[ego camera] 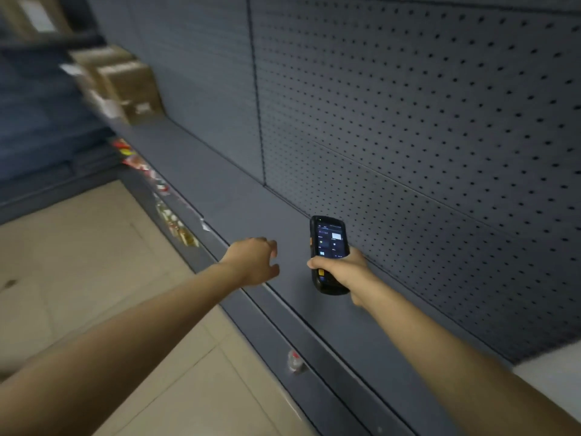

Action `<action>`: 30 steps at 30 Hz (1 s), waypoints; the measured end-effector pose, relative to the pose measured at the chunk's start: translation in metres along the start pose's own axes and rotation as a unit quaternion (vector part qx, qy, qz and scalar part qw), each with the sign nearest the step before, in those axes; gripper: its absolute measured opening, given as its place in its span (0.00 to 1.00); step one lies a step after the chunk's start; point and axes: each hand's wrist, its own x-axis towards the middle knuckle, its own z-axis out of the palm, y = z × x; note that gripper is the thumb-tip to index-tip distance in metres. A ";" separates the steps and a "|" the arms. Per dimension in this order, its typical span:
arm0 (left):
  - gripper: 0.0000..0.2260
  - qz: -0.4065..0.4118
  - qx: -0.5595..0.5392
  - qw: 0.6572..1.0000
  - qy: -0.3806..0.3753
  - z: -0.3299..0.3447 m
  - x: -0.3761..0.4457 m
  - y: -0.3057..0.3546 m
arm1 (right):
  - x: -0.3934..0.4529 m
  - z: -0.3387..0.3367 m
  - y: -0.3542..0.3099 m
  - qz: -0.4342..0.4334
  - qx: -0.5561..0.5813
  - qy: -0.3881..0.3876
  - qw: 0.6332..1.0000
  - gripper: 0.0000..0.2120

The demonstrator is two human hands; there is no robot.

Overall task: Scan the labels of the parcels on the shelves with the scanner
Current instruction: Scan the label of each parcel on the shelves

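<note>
Here the far left is badly smeared by motion blur: a stack of brown cardboard parcels sits at the far end of the grey shelf, up-left of the scanner, with pale patches on their faces that may be labels, though nothing on them can be read. One more box is cut off by the top left corner. Below the parcels, along the shelf's front edge, runs a row of red, white and yellow tags, too blurred to make out. Beige floor tiles fill the lower left, beneath the shelf edge.

The left hand hovers over the shelf's front lip, just left of the scanner and not touching it. Its grip is loose and empty, fingers curled partway with the fingertips blurred.

The scanner is a black handheld unit, held upright above the bare shelf, its lit screen facing the camera; the screen text is too small to read. The right hand wraps around its lower half, so the grip is closed on it and most of the keypad is hidden.

Behind and right of the scanner rises a grey perforated back panel. At the lower right edge a pale surface is cut off by the frame.
</note>
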 end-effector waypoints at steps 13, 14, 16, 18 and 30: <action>0.17 -0.221 -0.034 0.963 0.149 -0.072 -0.115 -0.237 | -0.018 0.251 -0.133 -0.061 -0.041 -0.215 0.974 0.22; 0.17 -0.233 -0.034 0.960 0.153 -0.073 -0.123 -0.251 | -0.019 0.268 -0.138 -0.065 -0.040 -0.227 0.971 0.22; 0.18 -0.258 -0.033 0.952 0.164 -0.073 -0.135 -0.278 | -0.022 0.299 -0.148 -0.082 -0.035 -0.252 0.964 0.18; 0.18 -0.285 -0.035 0.943 0.170 -0.070 -0.144 -0.305 | -0.023 0.328 -0.157 -0.106 -0.029 -0.275 0.955 0.16; 0.17 -0.394 -0.062 0.895 0.200 -0.081 -0.106 -0.437 | 0.040 0.468 -0.224 -0.145 -0.081 -0.329 0.930 0.37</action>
